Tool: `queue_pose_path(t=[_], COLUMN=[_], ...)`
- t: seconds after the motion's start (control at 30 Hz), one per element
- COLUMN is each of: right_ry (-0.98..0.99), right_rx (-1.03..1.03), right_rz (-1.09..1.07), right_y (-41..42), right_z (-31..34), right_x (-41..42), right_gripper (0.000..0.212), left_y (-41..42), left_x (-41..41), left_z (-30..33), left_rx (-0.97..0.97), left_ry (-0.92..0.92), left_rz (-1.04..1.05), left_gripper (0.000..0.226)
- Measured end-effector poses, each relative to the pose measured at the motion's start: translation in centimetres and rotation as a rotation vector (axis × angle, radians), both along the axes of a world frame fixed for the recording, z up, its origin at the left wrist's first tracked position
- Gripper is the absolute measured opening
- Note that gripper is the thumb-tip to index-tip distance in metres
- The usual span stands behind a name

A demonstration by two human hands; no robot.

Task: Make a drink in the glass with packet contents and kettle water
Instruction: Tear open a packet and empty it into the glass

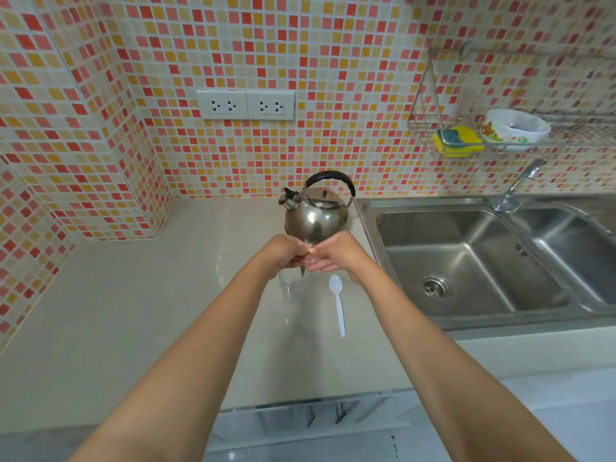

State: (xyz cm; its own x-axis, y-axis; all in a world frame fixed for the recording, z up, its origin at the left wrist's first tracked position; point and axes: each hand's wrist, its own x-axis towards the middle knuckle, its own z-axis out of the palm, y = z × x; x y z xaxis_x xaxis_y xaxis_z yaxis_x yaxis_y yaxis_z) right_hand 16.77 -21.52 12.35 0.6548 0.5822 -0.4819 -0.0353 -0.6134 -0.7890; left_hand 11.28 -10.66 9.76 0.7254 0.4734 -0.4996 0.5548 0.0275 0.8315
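Observation:
A small packet [306, 258] is pinched between my left hand [283, 253] and my right hand [336, 253], held together above the counter; only its edge shows between the fingers. Directly under the hands stands a clear glass [289, 288], partly hidden by my left wrist. A steel kettle [315, 216] with a black handle sits just behind my hands, spout pointing left. A white plastic spoon [337, 303] lies on the counter right of the glass, bowl end away from me.
A steel double sink [473, 261] with a tap [515, 188] takes up the right side. A wire wall rack [430, 128] holds a yellow sponge [458, 141] and a bowl [513, 128]. Wall sockets [245, 105] sit above the beige counter [133, 311].

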Motion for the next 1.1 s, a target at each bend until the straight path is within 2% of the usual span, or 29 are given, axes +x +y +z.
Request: queue_pose_path(t=[0.07,0.17,0.23,0.3,0.43,0.57,0.77,1.1], right_ry=[-0.039,-0.137,-0.223,-0.243,-0.106,0.080,0.102,0.104], right_rx=[-0.041,-0.071,-0.093,-0.081,-0.030,-0.143,0.124,0.169], right_rz=[-0.034,-0.093,-0.094,-0.090,-0.069,0.046,-0.085,-0.205], right_y=[0.5,1.5,1.9,2.2,2.4,2.6,1.4,2.0], right_z=[-1.3,-2.8,-3.5,-3.8,-2.7,-0.9,-1.1,-2.4], right_x=[0.5,0.8,0.9,0.8,0.4,0.1,-0.3,0.2], right_gripper=[0.019,0.022,0.026,0.019,0.021,0.016,0.026,0.024], left_y=[0.1,0.6,0.9,1.0,1.9,2.5,2.8,2.4], left_x=[0.0,-0.3,-0.2,-0.2,-0.4,-0.7,-1.4,-1.5], left_z=[-0.3,-0.6,-0.9,-1.0,-1.1,-1.7,-2.7,-3.4], left_rx=[-0.009,-0.014,-0.010,0.002,-0.006,-0.016,-0.062,-0.013], left_ry=[-0.027,-0.063,-0.040,-0.006,-0.009,-0.063,-0.183,-0.317], left_rz=[-0.001,0.051,0.067,0.059,0.078,0.046,0.007,0.000], left_gripper=[0.017,0.007,0.010,0.016,0.012,0.020,0.023,0.025])
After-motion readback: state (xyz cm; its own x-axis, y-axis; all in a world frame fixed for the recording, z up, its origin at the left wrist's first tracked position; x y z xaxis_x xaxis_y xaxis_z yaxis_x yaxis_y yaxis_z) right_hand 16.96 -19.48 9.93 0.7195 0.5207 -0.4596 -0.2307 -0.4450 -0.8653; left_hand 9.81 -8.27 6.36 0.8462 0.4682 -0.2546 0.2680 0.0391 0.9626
